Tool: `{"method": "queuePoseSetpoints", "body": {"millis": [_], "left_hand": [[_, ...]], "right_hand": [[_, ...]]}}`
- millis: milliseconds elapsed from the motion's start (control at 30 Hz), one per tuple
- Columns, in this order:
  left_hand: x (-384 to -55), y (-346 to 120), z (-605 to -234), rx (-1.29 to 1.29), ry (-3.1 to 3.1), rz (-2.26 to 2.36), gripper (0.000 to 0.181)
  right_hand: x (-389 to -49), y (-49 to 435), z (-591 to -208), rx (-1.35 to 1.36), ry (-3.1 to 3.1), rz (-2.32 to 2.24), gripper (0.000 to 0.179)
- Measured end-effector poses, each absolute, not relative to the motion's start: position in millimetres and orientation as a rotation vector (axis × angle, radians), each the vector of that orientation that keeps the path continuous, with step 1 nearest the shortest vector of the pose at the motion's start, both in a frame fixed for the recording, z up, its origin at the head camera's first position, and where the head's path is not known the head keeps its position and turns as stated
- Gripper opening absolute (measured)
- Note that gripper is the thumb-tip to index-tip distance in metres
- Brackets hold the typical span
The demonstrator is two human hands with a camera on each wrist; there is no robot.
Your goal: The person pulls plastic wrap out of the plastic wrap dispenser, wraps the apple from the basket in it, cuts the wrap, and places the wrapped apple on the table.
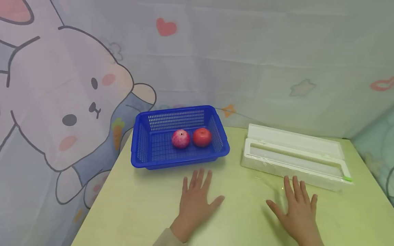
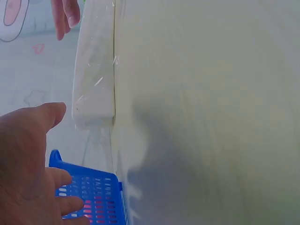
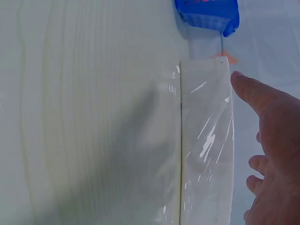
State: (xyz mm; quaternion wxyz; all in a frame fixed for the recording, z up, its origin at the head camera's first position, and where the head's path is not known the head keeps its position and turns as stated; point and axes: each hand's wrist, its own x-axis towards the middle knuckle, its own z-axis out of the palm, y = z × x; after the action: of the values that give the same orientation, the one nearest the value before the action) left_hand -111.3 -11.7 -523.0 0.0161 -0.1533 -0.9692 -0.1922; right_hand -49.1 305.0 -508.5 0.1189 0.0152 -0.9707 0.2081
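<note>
Hovering over the table, the left hand and right hand held nothing, their fingers spread. Just beyond the left hand sat the basket, with two red fruits side by side inside. Just beyond the right hand lay the box, its lid raised, shiny film across its near wall.

Wrist views are dim; soft-edged shadows darken the counter beside the white box, whose side carries glare streaks.
</note>
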Motion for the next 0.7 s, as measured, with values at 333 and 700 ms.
{"method": "queuePoseSetpoints", "body": {"millis": [333, 700], "left_hand": [[-116, 15, -523, -0.538, -3.026, -0.630, 0.086], [-124, 48, -522, -0.612, -3.035, -0.955, 0.085]], "right_hand": [[-45, 324, -508, 0.006, -2.839, 0.596, 0.100], [-38, 345, -507, -0.069, -2.845, 0.595, 0.099]]}}
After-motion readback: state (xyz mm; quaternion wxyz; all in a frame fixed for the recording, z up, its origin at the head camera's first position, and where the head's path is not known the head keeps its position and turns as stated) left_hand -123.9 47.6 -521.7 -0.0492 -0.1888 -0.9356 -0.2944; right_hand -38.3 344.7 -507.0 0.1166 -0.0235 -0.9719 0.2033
